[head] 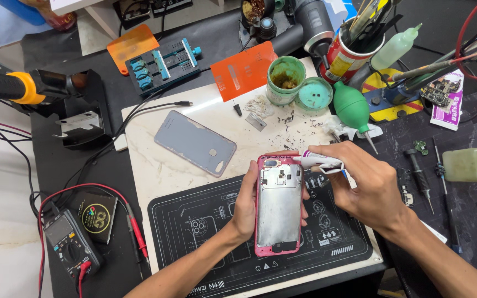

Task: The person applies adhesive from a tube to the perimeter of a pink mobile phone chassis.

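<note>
Pink-framed phone [279,205], its back cover off and its bare metal inner plate facing up, stands lifted above the black repair mat [205,232], gripped along its left edge by the left hand [245,207], whose fingers wrap behind the body and show at the right edge. The right hand [368,185] comes in from the phone's right and pinches a small white tube [318,160] with a purple band, the fingers clenched around it and its nozzle touching the phone's upper right corner beside the camera window. Left of the phone and a little above it, the grey back cover [196,142] lies flat on the pale board [155,171] that carries the mat. Above the phone, on the same board, sit an open green jar [285,79] of brownish paste and its green lid [316,95], with scraps and dark crumbs scattered between them and the phone. Up and to the right of the phone lies a green rubber air blower [353,108], and beyond it a red can [349,55] crammed with tools. An orange plastic card [244,70] rests above and left of the phone, with a blue board holder [163,65] further left. Far to the phone's lower left lies a multimeter [70,248] with red leads. To the right of the phone, past the right hand, several small screwdrivers [420,176] lie on the dark bench.
</note>
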